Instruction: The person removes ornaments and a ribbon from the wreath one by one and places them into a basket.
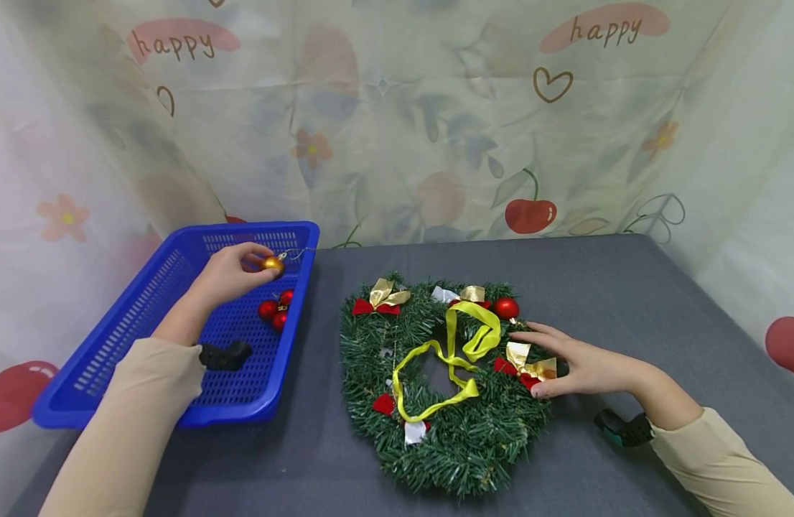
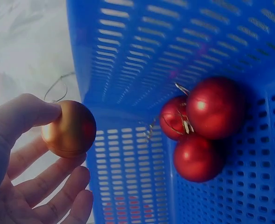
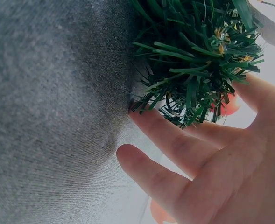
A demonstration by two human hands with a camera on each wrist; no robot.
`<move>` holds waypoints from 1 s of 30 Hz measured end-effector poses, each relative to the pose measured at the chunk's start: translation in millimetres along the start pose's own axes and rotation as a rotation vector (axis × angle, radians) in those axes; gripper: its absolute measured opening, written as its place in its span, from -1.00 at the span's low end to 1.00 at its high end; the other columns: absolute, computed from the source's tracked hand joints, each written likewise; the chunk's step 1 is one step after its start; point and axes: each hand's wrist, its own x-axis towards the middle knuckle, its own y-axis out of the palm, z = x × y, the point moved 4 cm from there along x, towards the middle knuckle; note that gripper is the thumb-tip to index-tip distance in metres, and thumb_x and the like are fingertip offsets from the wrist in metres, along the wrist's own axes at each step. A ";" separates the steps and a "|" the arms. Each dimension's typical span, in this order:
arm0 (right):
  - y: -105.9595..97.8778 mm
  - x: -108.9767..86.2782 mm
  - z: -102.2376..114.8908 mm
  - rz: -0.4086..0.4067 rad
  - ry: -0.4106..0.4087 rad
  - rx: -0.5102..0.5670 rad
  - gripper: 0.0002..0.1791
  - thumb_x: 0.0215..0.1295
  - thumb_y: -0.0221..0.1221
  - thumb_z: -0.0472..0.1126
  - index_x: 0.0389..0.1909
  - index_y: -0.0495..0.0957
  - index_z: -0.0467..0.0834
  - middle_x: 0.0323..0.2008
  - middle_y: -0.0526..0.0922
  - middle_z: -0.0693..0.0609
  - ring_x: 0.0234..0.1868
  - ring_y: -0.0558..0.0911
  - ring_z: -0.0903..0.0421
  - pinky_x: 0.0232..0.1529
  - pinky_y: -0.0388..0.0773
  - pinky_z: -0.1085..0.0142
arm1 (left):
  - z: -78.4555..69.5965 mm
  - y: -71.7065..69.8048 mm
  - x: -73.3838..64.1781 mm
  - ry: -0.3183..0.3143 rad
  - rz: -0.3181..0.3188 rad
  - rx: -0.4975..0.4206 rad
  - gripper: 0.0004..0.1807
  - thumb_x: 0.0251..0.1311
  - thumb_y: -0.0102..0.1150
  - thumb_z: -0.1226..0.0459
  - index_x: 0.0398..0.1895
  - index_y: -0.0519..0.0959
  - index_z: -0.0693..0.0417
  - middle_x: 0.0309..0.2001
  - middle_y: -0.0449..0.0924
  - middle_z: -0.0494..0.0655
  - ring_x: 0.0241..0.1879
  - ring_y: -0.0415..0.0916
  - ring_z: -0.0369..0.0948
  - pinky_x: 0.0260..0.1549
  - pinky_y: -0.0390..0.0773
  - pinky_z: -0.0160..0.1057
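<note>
Between thumb and fingers, my left hand point(image 1: 232, 271) pinches a gold Christmas ball point(image 2: 71, 129) with a thin wire loop at its top, held over the blue basket point(image 1: 277, 391). Below it in the basket lie three red balls point(image 2: 216, 108), bunched together. The green wreath point(image 1: 461, 459) lies flat on the table, trimmed with red, gold and white bows and a red ball point(image 1: 506, 308). A loose yellow ribbon point(image 1: 429, 413) curls across its middle. My right hand point(image 1: 581, 365) rests at the wreath's right edge, fingers spread beside a gold-and-red bow point(image 1: 529, 366).
The grey table point(image 1: 604, 287) carries the basket on the left and the wreath in the middle. A patterned curtain point(image 1: 384, 143) hangs behind and along both sides. The basket's raised rim stands between my left hand and the wreath.
</note>
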 end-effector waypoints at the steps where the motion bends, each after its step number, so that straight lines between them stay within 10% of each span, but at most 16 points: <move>1: 0.0 0.0 0.0 -0.001 -0.001 0.001 -0.18 0.19 0.22 -0.01 0.42 0.07 -0.02 0.42 -0.15 -0.39 0.37 -0.03 -0.47 0.08 0.21 -0.37 | 0.6 0.1 0.3 -0.001 0.001 0.006 -0.53 0.22 0.13 0.15 0.09 0.44 0.28 0.04 0.50 0.32 0.02 0.47 0.15 -0.09 0.51 0.07; 30: 0.8 -3.3 1.6 0.006 -0.014 0.013 -0.17 0.18 0.24 -0.04 0.42 0.07 -0.03 0.42 -0.16 -0.39 0.36 -0.04 -0.48 0.07 0.20 -0.39 | 25.8 16.7 15.9 -0.083 0.170 0.078 -0.49 0.23 0.13 0.13 0.12 0.40 0.30 0.05 0.48 0.40 0.03 0.43 0.24 0.01 0.44 0.16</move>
